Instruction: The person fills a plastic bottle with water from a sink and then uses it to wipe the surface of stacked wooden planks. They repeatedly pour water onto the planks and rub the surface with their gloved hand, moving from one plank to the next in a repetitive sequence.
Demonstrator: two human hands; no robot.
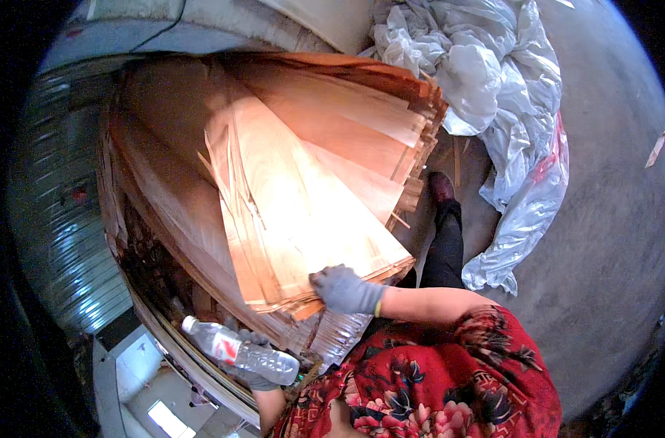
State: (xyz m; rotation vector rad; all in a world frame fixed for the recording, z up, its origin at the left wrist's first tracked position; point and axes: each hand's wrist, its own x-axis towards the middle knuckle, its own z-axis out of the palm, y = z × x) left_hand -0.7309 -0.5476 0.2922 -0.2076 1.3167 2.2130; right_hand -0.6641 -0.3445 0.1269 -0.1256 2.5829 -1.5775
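Gloved in grey, I stand at the near side of a broad pile of thin wood sheets point(339, 109). My right hand point(347, 289) lies bent over the near edge of the fanned pale sheets point(303, 204) on top of the pile; whether its fingers pinch that edge or only press it, I cannot tell. My left hand point(258, 379), at the pile's near left, is wrapped around a clear plastic bottle point(239, 355), tilted, its white cap pointing left. Crumpled plastic sheeting point(493, 95) lies to the pile's right on the grey floor point(610, 212). Between pile and sheeting rests my dark shoe point(441, 187). My red floral garment point(434, 379) shows nearer than the pile.
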